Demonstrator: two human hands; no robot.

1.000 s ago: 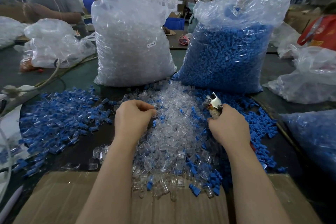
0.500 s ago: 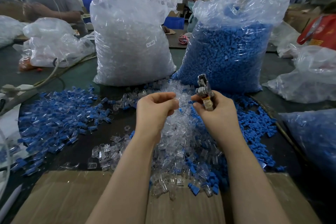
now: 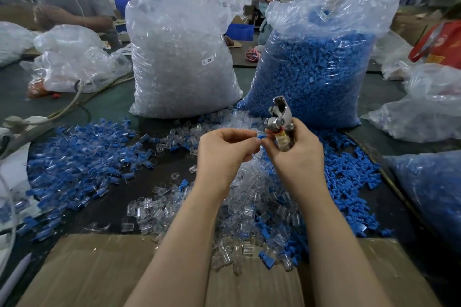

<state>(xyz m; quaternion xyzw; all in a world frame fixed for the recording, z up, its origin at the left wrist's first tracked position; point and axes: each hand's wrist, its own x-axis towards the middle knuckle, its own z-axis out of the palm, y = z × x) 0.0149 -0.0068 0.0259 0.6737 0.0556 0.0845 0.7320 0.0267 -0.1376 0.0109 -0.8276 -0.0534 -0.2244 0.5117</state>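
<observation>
While left hand (image 3: 224,154) pinches blue piece (image 3: 261,136) | right hand (image 3: 296,157) grips metal tool (image 3: 279,117)

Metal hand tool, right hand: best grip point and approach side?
Grip the metal tool by its tape-wrapped handle below the pivot, as the right hand does. Come from the right: the handle is the only long, narrow part, the shiny head stands upright and should stay free, and the left hand pinches a small blue piece just left of it.
</observation>
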